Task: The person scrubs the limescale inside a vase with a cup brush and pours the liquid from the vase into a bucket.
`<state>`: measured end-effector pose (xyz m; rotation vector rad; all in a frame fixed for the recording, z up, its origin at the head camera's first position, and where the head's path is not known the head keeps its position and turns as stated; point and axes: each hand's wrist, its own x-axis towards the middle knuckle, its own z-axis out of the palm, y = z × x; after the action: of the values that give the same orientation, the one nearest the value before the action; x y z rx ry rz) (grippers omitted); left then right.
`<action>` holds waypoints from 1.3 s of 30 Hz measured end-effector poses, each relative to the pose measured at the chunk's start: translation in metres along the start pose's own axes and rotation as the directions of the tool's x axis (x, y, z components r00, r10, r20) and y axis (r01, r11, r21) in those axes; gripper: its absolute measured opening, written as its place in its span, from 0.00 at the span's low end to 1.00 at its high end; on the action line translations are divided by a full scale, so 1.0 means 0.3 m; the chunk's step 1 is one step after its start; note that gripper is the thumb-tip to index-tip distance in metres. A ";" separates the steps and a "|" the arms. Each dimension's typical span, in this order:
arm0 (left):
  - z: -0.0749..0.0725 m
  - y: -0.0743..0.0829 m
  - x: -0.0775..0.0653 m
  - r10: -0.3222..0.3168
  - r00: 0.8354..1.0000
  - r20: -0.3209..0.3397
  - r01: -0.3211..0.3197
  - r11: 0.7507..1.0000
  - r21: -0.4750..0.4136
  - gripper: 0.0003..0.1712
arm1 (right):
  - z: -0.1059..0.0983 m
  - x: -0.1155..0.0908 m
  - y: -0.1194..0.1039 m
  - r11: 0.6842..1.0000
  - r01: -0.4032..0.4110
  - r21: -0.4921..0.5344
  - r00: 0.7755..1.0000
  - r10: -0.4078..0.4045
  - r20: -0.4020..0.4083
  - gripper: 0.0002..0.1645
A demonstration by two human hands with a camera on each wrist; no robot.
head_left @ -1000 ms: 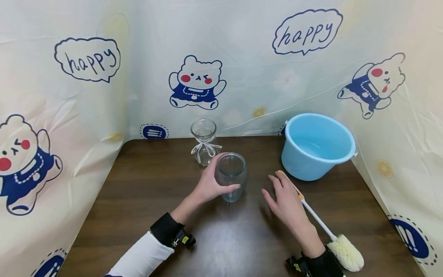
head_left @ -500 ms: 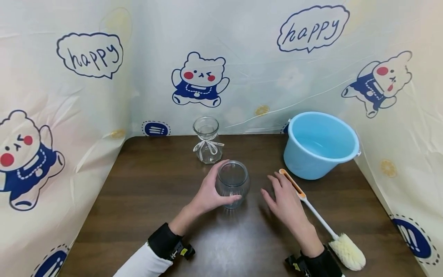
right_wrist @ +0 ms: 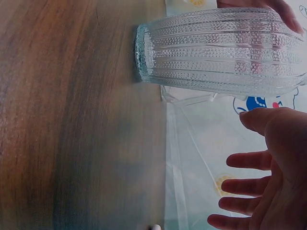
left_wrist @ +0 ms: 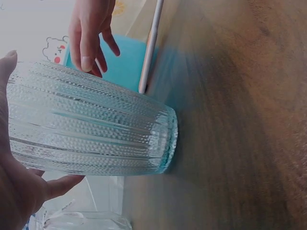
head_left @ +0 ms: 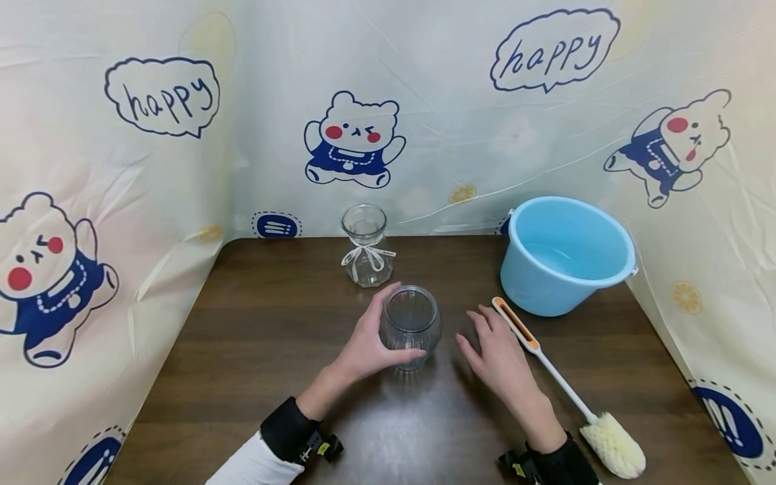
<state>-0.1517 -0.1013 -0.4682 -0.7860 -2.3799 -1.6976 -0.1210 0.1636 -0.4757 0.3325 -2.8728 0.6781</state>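
A: Where is the jar (head_left: 413, 322)?

B: Upright near the middle of the table (head_left: 273, 323), between the two hands. Its base is at the tabletop; whether it touches or hangs just above cannot be told.

A: And the left hand (head_left: 368, 343)?

B: It grips the jar from the left, thumb across the near side, fingers round behind. The left wrist view shows ribs and a dotted pattern along the jar's side.

A: How does the right hand (head_left: 503, 360) lie?

B: Its fingers are spread, with gaps between them, near the jar but apart from it. The brush (head_left: 564, 382) is just beside it, on its right.

A: What else stands around?

B: Behind the jar and a little left, the clear vase (head_left: 368, 269), a white bow (head_left: 366, 250) at its neck. At the far right, the blue bucket (head_left: 539, 289), mouth up. The brush slants from near the bucket to its pale, fluffy head at the near right. Beyond the table hangs a cloth (head_left: 455, 128) printed "happy".
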 end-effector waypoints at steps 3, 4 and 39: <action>0.002 -0.005 -0.003 -0.007 1.000 0.004 0.007 1.000 -0.006 0.64 | -0.002 0.000 -0.004 1.000 -0.004 -0.003 1.000 0.004 0.007 0.32; 0.001 -0.006 -0.003 -0.010 1.000 0.006 0.010 1.000 -0.007 0.64 | -0.003 -0.001 -0.005 1.000 -0.003 -0.004 1.000 0.003 0.008 0.32; -0.391 -0.127 -0.135 -0.098 0.993 -0.058 0.107 0.613 0.783 0.28 | -0.172 -0.019 0.241 0.976 -0.156 -0.154 0.975 0.177 0.136 0.21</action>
<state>-0.1583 -0.2308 -0.4731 -0.4643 -2.7901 -0.4771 -0.1280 0.2514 -0.4617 0.1274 -3.0978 0.4881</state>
